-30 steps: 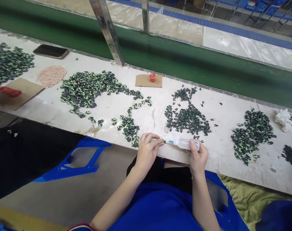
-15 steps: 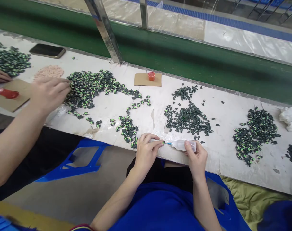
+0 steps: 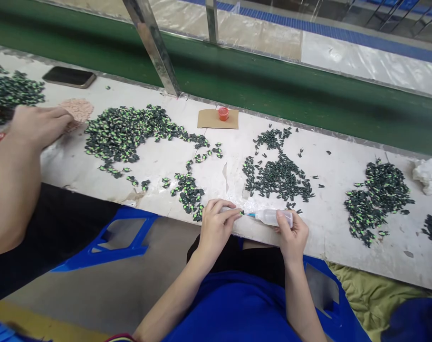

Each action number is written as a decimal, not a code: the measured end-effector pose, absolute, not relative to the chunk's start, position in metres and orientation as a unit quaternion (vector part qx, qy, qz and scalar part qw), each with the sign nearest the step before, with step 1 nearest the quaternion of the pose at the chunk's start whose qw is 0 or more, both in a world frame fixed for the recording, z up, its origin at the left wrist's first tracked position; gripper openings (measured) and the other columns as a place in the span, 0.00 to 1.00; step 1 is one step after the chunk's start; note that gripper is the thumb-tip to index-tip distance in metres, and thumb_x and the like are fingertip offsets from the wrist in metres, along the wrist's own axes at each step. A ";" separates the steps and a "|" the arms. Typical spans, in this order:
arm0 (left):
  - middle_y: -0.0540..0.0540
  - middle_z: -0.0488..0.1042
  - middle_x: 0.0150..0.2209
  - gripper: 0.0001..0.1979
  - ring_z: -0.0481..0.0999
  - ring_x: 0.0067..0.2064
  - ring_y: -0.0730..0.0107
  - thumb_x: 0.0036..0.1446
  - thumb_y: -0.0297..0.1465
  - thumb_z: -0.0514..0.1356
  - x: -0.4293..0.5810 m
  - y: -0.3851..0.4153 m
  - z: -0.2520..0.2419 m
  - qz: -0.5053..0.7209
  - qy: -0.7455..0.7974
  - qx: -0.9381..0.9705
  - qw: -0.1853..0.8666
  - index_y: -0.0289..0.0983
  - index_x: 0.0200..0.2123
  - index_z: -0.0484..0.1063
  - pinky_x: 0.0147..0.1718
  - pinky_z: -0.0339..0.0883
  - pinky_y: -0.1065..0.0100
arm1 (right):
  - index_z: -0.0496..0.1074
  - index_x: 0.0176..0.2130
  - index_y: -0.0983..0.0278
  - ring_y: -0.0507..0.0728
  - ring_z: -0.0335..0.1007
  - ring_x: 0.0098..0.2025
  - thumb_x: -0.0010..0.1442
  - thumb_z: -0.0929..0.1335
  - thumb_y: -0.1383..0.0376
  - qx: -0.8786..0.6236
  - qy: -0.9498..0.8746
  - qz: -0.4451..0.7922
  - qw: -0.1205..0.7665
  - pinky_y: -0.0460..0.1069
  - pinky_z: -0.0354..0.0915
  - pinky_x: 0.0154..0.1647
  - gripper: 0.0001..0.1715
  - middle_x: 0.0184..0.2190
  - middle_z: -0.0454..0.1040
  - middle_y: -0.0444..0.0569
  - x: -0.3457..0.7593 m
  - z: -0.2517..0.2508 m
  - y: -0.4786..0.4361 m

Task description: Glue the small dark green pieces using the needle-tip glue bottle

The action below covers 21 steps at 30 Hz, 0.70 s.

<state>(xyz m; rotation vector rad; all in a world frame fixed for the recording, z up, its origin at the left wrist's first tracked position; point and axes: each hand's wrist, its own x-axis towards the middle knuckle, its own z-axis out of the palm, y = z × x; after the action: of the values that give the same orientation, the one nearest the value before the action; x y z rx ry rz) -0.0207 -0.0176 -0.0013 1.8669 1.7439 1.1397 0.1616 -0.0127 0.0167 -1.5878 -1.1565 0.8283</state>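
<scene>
Between finger and thumb, my left hand (image 3: 218, 221) pinches a small dark green piece (image 3: 242, 213) with a bright green mark. My right hand (image 3: 292, 230) is closed around a clear squeeze bottle (image 3: 273, 217) with a blue-based needle tip, which points left at the piece, almost touching it. Beside my left hand lies a cluster of dark pieces with bright green marks (image 3: 187, 192). Beyond the bottle is a pile of slim, plain dark green parts (image 3: 282, 175).
A red cup (image 3: 223, 113) stands on a cardboard piece (image 3: 208, 118) at the back. Farther left are a large pile of green-marked pieces (image 3: 126, 130), pale pink bits (image 3: 78, 108), a phone (image 3: 69, 76) and a co-worker's hand (image 3: 41, 123). Another pile (image 3: 378, 199) and crumpled tissue (image 3: 427, 175) lie right.
The bottle and my right hand have shifted slightly right, so the tip sits a little farther from the piece. The co-worker's hand has moved left, away from the large pile to the pink bits.
</scene>
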 end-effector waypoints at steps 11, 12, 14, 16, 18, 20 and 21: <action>0.47 0.79 0.34 0.04 0.77 0.40 0.65 0.57 0.30 0.61 -0.039 -0.026 0.013 0.499 0.600 0.571 0.255 0.40 0.33 0.78 0.42 0.72 0.64 | 0.64 0.34 0.60 0.58 0.77 0.38 0.42 0.77 0.61 -0.563 -0.487 0.363 0.560 0.55 0.74 0.42 0.23 0.35 0.77 0.48 0.127 0.013 0.000; 0.47 0.79 0.34 0.04 0.77 0.39 0.65 0.56 0.31 0.62 -0.040 -0.027 0.016 0.510 0.609 0.555 0.249 0.40 0.33 0.78 0.41 0.72 0.64 | 0.64 0.36 0.60 0.58 0.77 0.39 0.42 0.77 0.60 -0.559 -0.499 0.378 0.544 0.55 0.75 0.43 0.24 0.36 0.77 0.48 0.120 0.012 0.002; 0.47 0.79 0.33 0.05 0.78 0.37 0.66 0.55 0.33 0.62 -0.042 -0.029 0.019 0.523 0.620 0.533 0.240 0.39 0.31 0.77 0.41 0.73 0.65 | 0.64 0.38 0.60 0.59 0.77 0.42 0.44 0.76 0.60 -0.557 -0.524 0.397 0.508 0.56 0.75 0.45 0.24 0.38 0.77 0.49 0.111 0.009 0.005; 0.47 0.79 0.32 0.06 0.78 0.36 0.65 0.53 0.34 0.63 -0.042 -0.029 0.021 0.524 0.627 0.525 0.238 0.38 0.30 0.77 0.40 0.73 0.65 | 0.65 0.41 0.60 0.59 0.77 0.43 0.46 0.75 0.59 -0.555 -0.552 0.395 0.481 0.56 0.74 0.47 0.25 0.40 0.77 0.50 0.112 0.008 0.005; 0.47 0.79 0.31 0.06 0.79 0.36 0.65 0.52 0.35 0.64 -0.041 -0.029 0.021 0.518 0.628 0.526 0.247 0.38 0.30 0.77 0.39 0.74 0.65 | 0.65 0.47 0.60 0.60 0.76 0.45 0.49 0.75 0.58 -0.550 -0.591 0.365 0.465 0.56 0.74 0.47 0.28 0.42 0.77 0.51 0.124 0.012 0.000; 0.48 0.80 0.31 0.06 0.79 0.35 0.65 0.52 0.34 0.64 -0.037 -0.030 0.021 0.517 0.624 0.525 0.259 0.38 0.30 0.78 0.38 0.74 0.66 | 0.65 0.52 0.59 0.60 0.74 0.47 0.53 0.74 0.59 -0.548 -0.639 0.296 0.451 0.57 0.73 0.47 0.29 0.46 0.76 0.52 0.150 0.019 -0.007; 0.47 0.80 0.31 0.06 0.79 0.35 0.65 0.52 0.34 0.64 -0.035 -0.031 0.021 0.519 0.621 0.525 0.265 0.38 0.30 0.78 0.38 0.74 0.66 | 0.66 0.52 0.58 0.60 0.73 0.47 0.55 0.72 0.61 -0.557 -0.659 0.243 0.443 0.58 0.72 0.47 0.26 0.47 0.76 0.52 0.166 0.023 -0.010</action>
<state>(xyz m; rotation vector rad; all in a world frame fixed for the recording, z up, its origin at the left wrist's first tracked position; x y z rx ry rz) -0.0354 -0.0312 0.0210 1.4186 1.6769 1.4011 0.1663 -0.0103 0.0234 -1.3818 -1.6338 0.6032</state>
